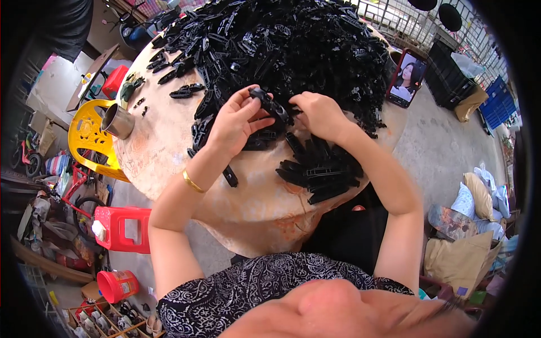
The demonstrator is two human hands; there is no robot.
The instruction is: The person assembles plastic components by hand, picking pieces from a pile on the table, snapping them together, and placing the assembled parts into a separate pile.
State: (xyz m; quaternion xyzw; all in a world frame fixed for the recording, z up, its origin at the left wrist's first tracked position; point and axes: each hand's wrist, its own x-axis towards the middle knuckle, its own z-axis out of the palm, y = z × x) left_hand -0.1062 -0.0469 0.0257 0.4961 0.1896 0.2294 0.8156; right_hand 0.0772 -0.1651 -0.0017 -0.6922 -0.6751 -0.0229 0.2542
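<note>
My left hand [234,121], with a gold bangle on its wrist, grips a long black plastic part [269,105] between thumb and fingers, tilted above the table. Just right of it, my right hand [320,114] has its fingers curled together close to the part's lower end. What those fingers hold, if anything, is hidden. Behind both hands rises a big heap of similar black plastic parts [282,45]. A smaller stack of black parts [324,169] lies near the table's front edge, below my right forearm. One single black part [230,176] rests beside my left wrist.
The round table [242,200] has a pale, stained cover. A metal cup [117,121] stands at its left edge, by a yellow chair [90,132]. A phone showing a person [407,78] stands at the right edge. A red stool [121,228] is at lower left.
</note>
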